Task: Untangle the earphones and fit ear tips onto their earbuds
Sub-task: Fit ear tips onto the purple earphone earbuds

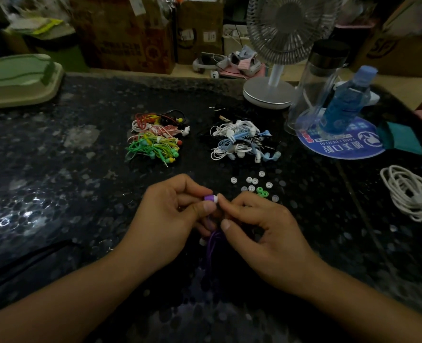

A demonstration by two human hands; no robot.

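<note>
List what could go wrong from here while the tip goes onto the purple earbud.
1. The white ear tip is only pinched at the fingertips of the right hand against the purple earbud held by the left hand; it could slip and drop onto the dark speckled table, where it may be hard to spot.
2. The purple cable hangs bunched under the hands and may re-tangle.
3. The loose ear tips lie just beyond the right hand; a stray knuckle could scatter them.

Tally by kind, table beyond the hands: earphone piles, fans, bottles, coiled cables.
Earphone piles: 2, the colourful pile and the white-blue pile
Fan: 1
Bottles: 2, the clear bottle and the blue bottle
Coiled white cable: 1
Total: 6
</note>
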